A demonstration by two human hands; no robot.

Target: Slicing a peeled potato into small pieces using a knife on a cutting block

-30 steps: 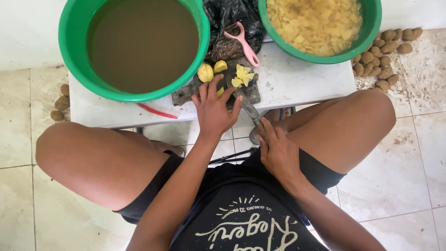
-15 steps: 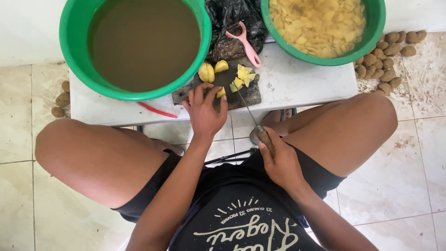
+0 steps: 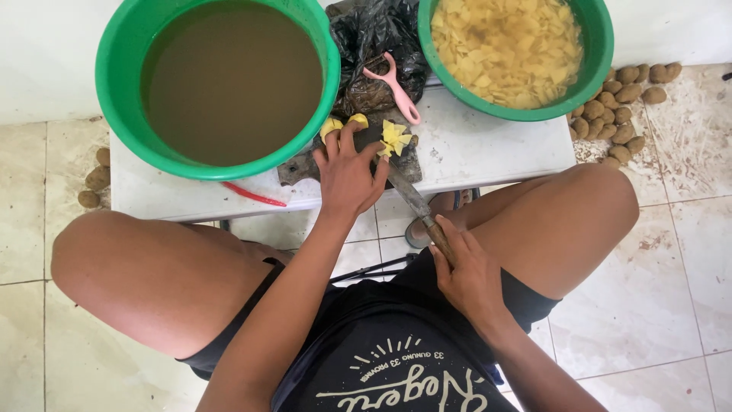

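Note:
My left hand (image 3: 348, 174) lies flat on a dark cutting board (image 3: 299, 169) at the table's front edge, fingertips touching yellow peeled potato pieces (image 3: 341, 123). More cut yellow chunks (image 3: 395, 138) lie just right of it. My right hand (image 3: 467, 268), low between my knees, grips the wooden handle of a knife (image 3: 413, 201). Its blade points up to the cut chunks.
A large green basin of murky brown water (image 3: 229, 80) stands left on the white table (image 3: 488, 149). A second green basin (image 3: 512, 47) holds cut potato slices in water. A pink peeler (image 3: 392, 84) rests on a black bag. Unpeeled potatoes (image 3: 619, 107) lie on the floor.
My left hand has slid forward over the board onto the potato pieces. The knife blade now reaches the cut chunks, and my right hand has shifted slightly.

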